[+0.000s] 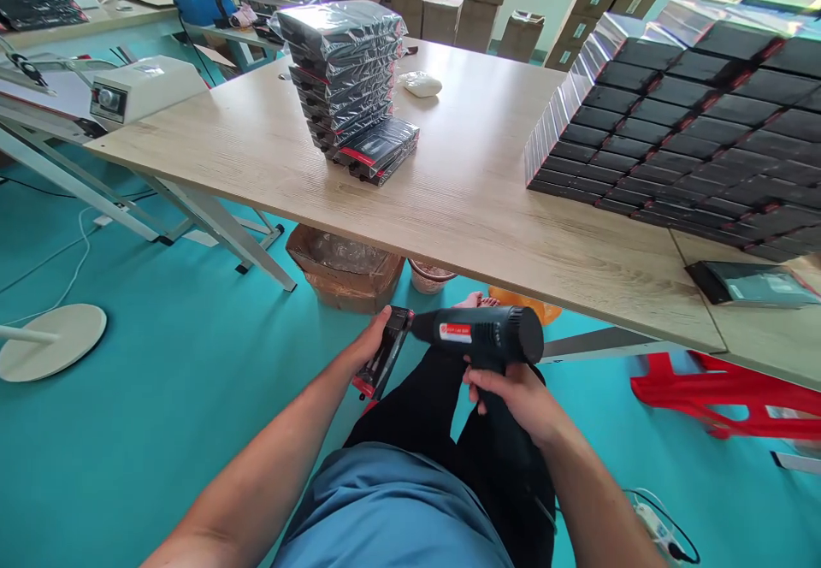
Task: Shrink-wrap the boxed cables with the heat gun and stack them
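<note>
My right hand (510, 393) is wrapped around the handle of a black heat gun (491, 333) with a red and white label. Its nozzle points left, close to a small black and red box (385, 354). My left hand (373, 337) grips that box at its upper left side, tilted above my lap. Some of the left fingers are hidden behind the box. Ahead on the table, a stack of boxes in loose clear film (350, 72) stands with one wrapped box (378, 150) leaning low against its front.
At the right of the wooden table (475, 192) rises a big block of black boxes (680, 123); a single box (757, 284) lies before it. Below are a carton (346, 303) and a red stool (711, 393). A power strip (658, 529) lies on the floor at lower right.
</note>
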Available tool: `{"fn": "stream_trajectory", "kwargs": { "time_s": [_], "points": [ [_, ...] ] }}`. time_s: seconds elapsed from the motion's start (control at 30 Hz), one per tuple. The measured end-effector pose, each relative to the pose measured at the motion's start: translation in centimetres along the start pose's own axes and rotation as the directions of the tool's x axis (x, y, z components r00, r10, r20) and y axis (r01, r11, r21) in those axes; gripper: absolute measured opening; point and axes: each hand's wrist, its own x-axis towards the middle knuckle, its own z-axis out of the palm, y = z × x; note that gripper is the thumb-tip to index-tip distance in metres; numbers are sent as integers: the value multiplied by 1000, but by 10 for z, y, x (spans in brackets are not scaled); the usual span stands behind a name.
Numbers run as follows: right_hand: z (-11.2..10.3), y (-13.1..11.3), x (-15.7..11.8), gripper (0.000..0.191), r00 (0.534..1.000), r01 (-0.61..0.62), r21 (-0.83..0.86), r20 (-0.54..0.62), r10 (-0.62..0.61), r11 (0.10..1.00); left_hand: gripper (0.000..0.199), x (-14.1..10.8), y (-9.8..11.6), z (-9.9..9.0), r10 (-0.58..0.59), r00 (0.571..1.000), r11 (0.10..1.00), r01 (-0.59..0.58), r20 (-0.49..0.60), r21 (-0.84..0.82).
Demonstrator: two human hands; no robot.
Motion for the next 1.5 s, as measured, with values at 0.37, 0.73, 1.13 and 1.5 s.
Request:
{"fn": "stream_trajectory", "kwargs": {
  "time_s": [0.37, 0.73, 1.13, 1.5],
  "points": [
    [-1, -2, -1, 37, 1000, -29, 81, 1, 29, 996, 59, -4, -1, -3, 51, 999, 996, -50, -13, 75],
    [11, 21, -30, 36, 997, -60, 99, 44, 56, 993, 49, -1, 12, -18, -69, 988, 983, 44, -141, -177],
    [0, 44, -43, 36, 998, -58, 364, 25, 52, 930, 61, -3, 15, 6, -41, 990, 843, 107, 136, -527],
    [-12, 48, -22, 36, 985, -59, 617, -93, 148, 785, 60, -22, 19, 15, -146, 962, 890, 229, 229, -394]
  ]
}}
